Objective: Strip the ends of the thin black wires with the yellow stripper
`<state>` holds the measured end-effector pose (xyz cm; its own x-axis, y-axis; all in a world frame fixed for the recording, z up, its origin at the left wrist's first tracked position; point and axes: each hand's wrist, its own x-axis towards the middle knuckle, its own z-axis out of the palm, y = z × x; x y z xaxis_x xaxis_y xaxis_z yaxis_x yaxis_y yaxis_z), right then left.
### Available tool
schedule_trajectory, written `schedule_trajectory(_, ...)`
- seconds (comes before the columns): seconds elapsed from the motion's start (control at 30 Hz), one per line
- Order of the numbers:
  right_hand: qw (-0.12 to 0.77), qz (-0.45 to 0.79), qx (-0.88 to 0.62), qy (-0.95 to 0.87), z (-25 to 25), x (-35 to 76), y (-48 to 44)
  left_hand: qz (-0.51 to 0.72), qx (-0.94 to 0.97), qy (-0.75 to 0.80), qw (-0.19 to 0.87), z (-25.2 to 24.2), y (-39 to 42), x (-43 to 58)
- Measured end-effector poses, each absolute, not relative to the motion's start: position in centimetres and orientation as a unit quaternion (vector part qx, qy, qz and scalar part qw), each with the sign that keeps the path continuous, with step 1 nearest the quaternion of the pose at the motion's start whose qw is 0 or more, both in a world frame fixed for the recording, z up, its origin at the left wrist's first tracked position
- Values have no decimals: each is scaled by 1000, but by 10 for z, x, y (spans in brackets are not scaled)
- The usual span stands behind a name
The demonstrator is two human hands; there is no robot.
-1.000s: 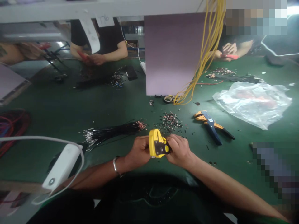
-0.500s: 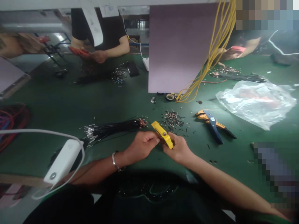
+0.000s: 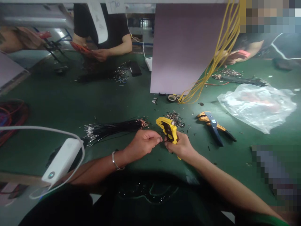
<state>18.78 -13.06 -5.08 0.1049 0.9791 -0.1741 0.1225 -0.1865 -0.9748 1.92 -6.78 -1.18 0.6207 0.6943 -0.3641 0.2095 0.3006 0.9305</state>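
Note:
My right hand (image 3: 182, 146) is closed around yellow-and-black crimping pliers (image 3: 169, 130), their head tilted up and to the left. Close by on the left, my left hand (image 3: 145, 142) is pinched shut on a thin black wire (image 3: 161, 138), of which only a short end shows at the fingertips. The wire end and the tool's head are apart. Just beyond my left hand lies a bundle of black wires (image 3: 115, 128), with silvery ends at the left and copper ends at the right. Past the pliers is a pile of small dark and copper-coloured scraps (image 3: 176, 118).
Blue-and-orange wire strippers (image 3: 213, 125) lie to the right, below a clear plastic bag (image 3: 258, 105). A white power bank (image 3: 62, 161) with a cable sits at left. Yellow wires (image 3: 207, 75) hang beside a panel (image 3: 178, 50). Co-workers' hands (image 3: 101, 55) hold red tools across the bench.
The crimping pliers have turned in my right hand, so their broad side now shows. My left hand's fingertips have come away from the tool, leaving a small gap.

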Motion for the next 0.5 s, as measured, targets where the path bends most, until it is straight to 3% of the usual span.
schedule_trajectory(0.33, 464, 529, -586, -402, -55, 186, -128, 182, 477, 442, 738, -4, -67, 26)
schedule_trajectory(0.5, 466, 561, -548, -409, -54, 188, -126, 186, 523, 444, 703, -14, -68, 25)
